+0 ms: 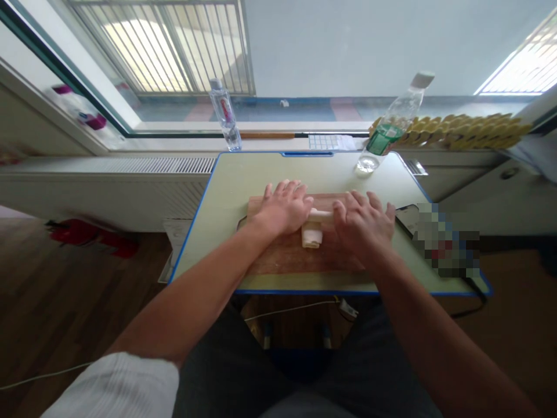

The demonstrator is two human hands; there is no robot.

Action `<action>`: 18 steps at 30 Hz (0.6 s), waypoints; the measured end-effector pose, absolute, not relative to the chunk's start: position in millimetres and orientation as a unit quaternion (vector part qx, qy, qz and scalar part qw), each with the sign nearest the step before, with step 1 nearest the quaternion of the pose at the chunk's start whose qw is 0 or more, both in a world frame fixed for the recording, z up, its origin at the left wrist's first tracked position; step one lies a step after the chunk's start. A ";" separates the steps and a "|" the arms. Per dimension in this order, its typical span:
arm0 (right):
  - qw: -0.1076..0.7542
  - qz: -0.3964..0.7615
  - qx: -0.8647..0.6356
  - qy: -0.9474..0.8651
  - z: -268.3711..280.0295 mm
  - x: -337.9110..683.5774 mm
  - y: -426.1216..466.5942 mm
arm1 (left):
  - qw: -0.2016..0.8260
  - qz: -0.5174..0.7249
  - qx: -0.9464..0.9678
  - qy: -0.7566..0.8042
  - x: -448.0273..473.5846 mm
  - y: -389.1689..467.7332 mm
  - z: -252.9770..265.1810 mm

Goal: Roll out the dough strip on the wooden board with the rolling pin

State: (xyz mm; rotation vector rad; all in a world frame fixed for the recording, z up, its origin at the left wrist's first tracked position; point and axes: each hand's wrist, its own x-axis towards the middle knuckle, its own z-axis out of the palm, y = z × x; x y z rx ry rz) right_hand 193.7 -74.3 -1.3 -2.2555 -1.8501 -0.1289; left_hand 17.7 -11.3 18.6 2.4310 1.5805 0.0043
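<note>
Across a wooden cutting board [278, 258] lies a pale rolling pin [321, 215], its middle showing between my hands. My left hand [285, 209] rests palm down over the pin's left end, fingers stretched forward. Over the right end, my right hand [363, 220] presses with its palm, fingers spread and slightly bent. Both hands hide the pin's ends. Under the pin and on its near side is a folded strip of whitish dough [311, 237]; the pin covers its far part.
The board sits on a small blue-edged table [209, 226]. A green-labelled bottle [385, 136] stands at the back right, another clear bottle [226, 116] on the windowsill. A dark flat device [407, 219], partly blurred out, lies on the right. A red fire extinguisher [93, 237] is on the floor left.
</note>
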 end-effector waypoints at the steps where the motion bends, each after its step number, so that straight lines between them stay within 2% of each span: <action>1: 0.124 -0.053 -0.760 -0.636 -4.2 192.0 -91.1 | 0.115 0.014 0.834 0.539 12.5 -27.9 15.4; 6: 0.155 -0.072 -0.732 -0.659 -15.5 186.8 -135.0 | 0.073 0.058 0.851 0.517 -0.6 -69.0 5.7; 14: 0.091 0.010 -0.771 -0.630 2.4 200.8 -36.5 | 0.121 -0.011 0.829 0.545 36.5 25.3 27.2; 18: 0.123 -0.035 -0.750 -0.649 -3.0 194.5 -88.2 | 0.107 0.012 0.833 0.543 20.0 -24.7 16.8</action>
